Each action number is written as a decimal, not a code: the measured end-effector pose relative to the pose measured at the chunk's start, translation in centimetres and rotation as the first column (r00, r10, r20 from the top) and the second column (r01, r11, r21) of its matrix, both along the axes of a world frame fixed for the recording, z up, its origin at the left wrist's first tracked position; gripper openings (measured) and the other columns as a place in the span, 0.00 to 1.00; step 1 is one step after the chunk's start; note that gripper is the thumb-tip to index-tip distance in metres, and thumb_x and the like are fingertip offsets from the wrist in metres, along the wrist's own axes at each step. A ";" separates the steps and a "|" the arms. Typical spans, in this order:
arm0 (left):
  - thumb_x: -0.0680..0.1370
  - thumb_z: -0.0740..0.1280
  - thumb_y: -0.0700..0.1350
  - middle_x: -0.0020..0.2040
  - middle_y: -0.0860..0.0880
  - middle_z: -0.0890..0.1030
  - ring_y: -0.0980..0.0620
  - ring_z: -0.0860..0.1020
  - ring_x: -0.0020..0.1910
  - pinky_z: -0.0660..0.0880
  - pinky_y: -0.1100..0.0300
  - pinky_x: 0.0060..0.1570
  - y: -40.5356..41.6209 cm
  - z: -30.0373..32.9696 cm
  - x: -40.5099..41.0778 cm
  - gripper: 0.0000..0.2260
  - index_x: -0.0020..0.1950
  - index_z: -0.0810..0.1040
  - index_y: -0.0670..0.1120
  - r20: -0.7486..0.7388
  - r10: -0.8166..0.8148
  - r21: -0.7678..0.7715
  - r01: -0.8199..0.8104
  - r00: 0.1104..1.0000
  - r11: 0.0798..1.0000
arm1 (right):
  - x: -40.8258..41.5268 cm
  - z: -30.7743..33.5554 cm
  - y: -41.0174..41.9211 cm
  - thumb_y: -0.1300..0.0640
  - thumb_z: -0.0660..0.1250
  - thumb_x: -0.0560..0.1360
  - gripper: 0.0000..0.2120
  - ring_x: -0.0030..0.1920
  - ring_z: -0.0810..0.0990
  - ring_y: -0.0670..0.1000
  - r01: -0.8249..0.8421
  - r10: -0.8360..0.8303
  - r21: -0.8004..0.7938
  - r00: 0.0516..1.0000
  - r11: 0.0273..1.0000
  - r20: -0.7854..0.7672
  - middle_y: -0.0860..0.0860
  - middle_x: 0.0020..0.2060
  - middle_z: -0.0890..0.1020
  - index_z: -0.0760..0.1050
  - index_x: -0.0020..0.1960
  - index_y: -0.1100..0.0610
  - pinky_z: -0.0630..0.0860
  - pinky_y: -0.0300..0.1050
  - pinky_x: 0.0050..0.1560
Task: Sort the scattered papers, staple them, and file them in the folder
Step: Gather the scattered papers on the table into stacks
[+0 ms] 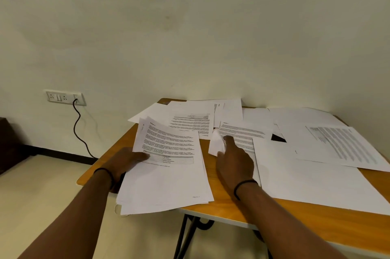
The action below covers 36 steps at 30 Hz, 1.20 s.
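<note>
A gathered stack (166,176) sits gripped in the left hand (124,160) while the right hand (235,160) pinches another sheet (216,142); sorting is unfinished, stapling and filing ahead.

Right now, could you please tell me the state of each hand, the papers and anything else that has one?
Left hand: grips the stack, thumb on top.
Stack: gathered, unevenly squared, overhanging the table's near edge.
Right hand: lifting the corner of a sheet.
Sheet: printed side up, near corner curled up.
Loose papers: scattered, overlapping, unsorted.
Table: mostly covered by paper.
Cable: plugged into the wall socket.
</note>
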<state>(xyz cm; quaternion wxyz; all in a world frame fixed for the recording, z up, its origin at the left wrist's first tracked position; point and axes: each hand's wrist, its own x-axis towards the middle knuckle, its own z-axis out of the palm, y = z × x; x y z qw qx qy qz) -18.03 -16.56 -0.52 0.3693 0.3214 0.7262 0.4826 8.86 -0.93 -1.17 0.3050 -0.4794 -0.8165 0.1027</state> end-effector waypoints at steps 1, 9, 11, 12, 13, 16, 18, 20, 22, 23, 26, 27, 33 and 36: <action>0.77 0.70 0.41 0.55 0.42 0.85 0.38 0.84 0.51 0.77 0.39 0.59 0.1 0.0 0.0 0.12 0.61 0.79 0.44 0.004 -0.001 0.007 0.001 1.000 1.000 | -0.4 0.6 -0.4 0.51 0.62 0.81 0.23 0.50 0.82 0.52 -0.012 0.011 -0.023 0.997 1.000 -0.071 0.50 0.54 0.82 0.62 0.75 0.48 0.76 0.43 0.45; 0.82 0.61 0.56 0.53 0.42 0.85 0.38 0.83 0.53 0.77 0.39 0.60 0.0 0.6 0.4 0.18 0.61 0.80 0.43 -0.059 0.053 0.008 -0.053 0.997 0.999 | -4.9 1.7 -7.4 0.46 0.64 0.79 0.25 0.51 0.82 0.54 -0.360 0.357 -0.017 0.930 0.933 -0.093 0.51 0.53 0.83 0.62 0.73 0.46 0.79 0.48 0.49; 0.83 0.59 0.57 0.53 0.40 0.85 0.37 0.83 0.52 0.77 0.39 0.60 -0.1 0.7 0.5 0.19 0.62 0.79 0.43 -0.022 0.077 0.043 -0.076 0.997 0.996 | -5.6 1.1 -9.0 0.44 0.63 0.79 0.26 0.55 0.81 0.54 -0.427 0.427 -0.024 0.904 0.904 0.001 0.51 0.58 0.82 0.61 0.74 0.47 0.76 0.47 0.51; 0.83 0.59 0.57 0.53 0.40 0.84 0.37 0.83 0.52 0.78 0.40 0.59 0.0 0.7 0.5 0.19 0.63 0.78 0.45 0.075 0.076 0.076 -0.082 0.994 0.994 | -6.0 0.7 -9.6 0.42 0.62 0.79 0.26 0.57 0.80 0.55 -0.458 0.460 -0.048 0.887 0.888 0.045 0.51 0.60 0.81 0.61 0.74 0.48 0.75 0.47 0.53; 0.83 0.59 0.57 0.54 0.40 0.85 0.37 0.83 0.52 0.79 0.41 0.56 0.0 0.7 0.8 0.18 0.62 0.78 0.47 0.170 0.081 0.097 -0.098 0.982 0.990 | -6.3 0.3 -10.2 0.40 0.61 0.79 0.27 0.59 0.79 0.55 -0.484 0.490 -0.086 0.868 0.871 0.078 0.51 0.61 0.80 0.62 0.74 0.49 0.75 0.47 0.55; 0.78 0.66 0.57 0.52 0.40 0.85 0.39 0.84 0.48 0.82 0.45 0.49 0.0 1.2 1.3 0.18 0.60 0.79 0.47 0.255 -0.009 0.112 -0.020 0.967 0.994 | -6.9 -0.7 -11.0 0.36 0.60 0.78 0.29 0.62 0.78 0.54 -0.571 0.595 -0.191 0.797 0.798 0.103 0.51 0.65 0.78 0.64 0.74 0.49 0.74 0.48 0.62; 0.73 0.73 0.51 0.54 0.39 0.85 0.36 0.84 0.50 0.79 0.41 0.55 0.1 1.1 1.1 0.22 0.63 0.79 0.42 0.191 -0.040 0.050 0.031 0.981 0.998 | -6.9 -1.1 -10.8 0.39 0.61 0.79 0.25 0.63 0.77 0.51 -0.645 0.667 -0.226 0.744 0.730 0.031 0.48 0.66 0.78 0.68 0.72 0.49 0.72 0.44 0.63; 0.74 0.72 0.41 0.55 0.39 0.84 0.35 0.83 0.52 0.77 0.38 0.58 0.0 0.9 0.6 0.20 0.65 0.77 0.39 0.169 -0.048 0.025 0.044 0.984 0.999 | -6.6 -1.1 -10.3 0.43 0.63 0.80 0.19 0.62 0.77 0.48 -0.679 0.674 -0.198 0.732 0.707 -0.101 0.47 0.63 0.80 0.73 0.68 0.49 0.72 0.41 0.64; 0.76 0.70 0.36 0.55 0.39 0.84 0.35 0.83 0.52 0.78 0.40 0.57 -0.5 0.8 0.5 0.18 0.66 0.76 0.38 0.171 -0.049 0.055 0.040 0.984 0.998 | -6.1 -1.2 -9.1 0.48 0.65 0.79 0.16 0.61 0.76 0.45 -0.566 0.534 -0.060 0.804 0.822 -0.262 0.48 0.61 0.81 0.77 0.64 0.52 0.73 0.46 0.64; 0.76 0.69 0.37 0.56 0.39 0.84 0.35 0.83 0.53 0.78 0.40 0.57 -0.8 0.7 0.5 0.18 0.66 0.76 0.39 0.193 -0.057 0.090 0.040 0.980 0.995 | -5.9 -1.3 -8.1 0.49 0.67 0.78 0.16 0.62 0.75 0.46 -0.441 0.413 -0.009 0.847 0.897 -0.334 0.49 0.62 0.80 0.76 0.64 0.54 0.73 0.48 0.65; 0.78 0.69 0.40 0.63 0.40 0.81 0.34 0.79 0.60 0.73 0.35 0.63 -1.9 0.4 0.8 0.17 0.67 0.77 0.46 0.263 -0.145 0.265 0.073 0.954 0.961 | -4.7 -0.5 -4.8 0.46 0.72 0.74 0.27 0.65 0.73 0.52 -0.166 0.094 -0.115 0.880 0.979 -0.466 0.51 0.64 0.75 0.68 0.67 0.54 0.76 0.51 0.62; 0.79 0.68 0.40 0.65 0.40 0.80 0.35 0.78 0.62 0.71 0.34 0.64 -2.0 0.7 1.3 0.16 0.68 0.77 0.47 0.291 -0.175 0.317 0.078 0.941 0.945 | -4.3 0.1 -3.8 0.45 0.75 0.72 0.29 0.62 0.75 0.52 -0.212 0.039 -0.270 0.846 0.939 -0.531 0.50 0.62 0.76 0.66 0.65 0.53 0.78 0.50 0.58; 0.77 0.69 0.41 0.63 0.43 0.81 0.41 0.80 0.62 0.79 0.49 0.58 0.0 6.4 4.6 0.21 0.70 0.73 0.43 0.185 -0.189 0.505 0.072 0.964 0.860 | -3.1 5.3 -1.9 0.62 0.76 0.72 0.19 0.57 0.83 0.52 -0.720 0.108 -0.236 0.397 0.652 -0.911 0.52 0.56 0.84 0.79 0.62 0.55 0.79 0.52 0.58; 0.76 0.71 0.41 0.58 0.46 0.84 0.44 0.82 0.57 0.81 0.57 0.51 0.9 9.5 5.4 0.17 0.65 0.77 0.44 0.091 -0.091 0.598 0.018 0.992 0.801 | -2.7 9.3 -1.9 0.61 0.75 0.73 0.15 0.51 0.84 0.46 -0.646 0.234 -0.100 0.411 0.756 -0.881 0.48 0.52 0.85 0.79 0.58 0.52 0.81 0.40 0.48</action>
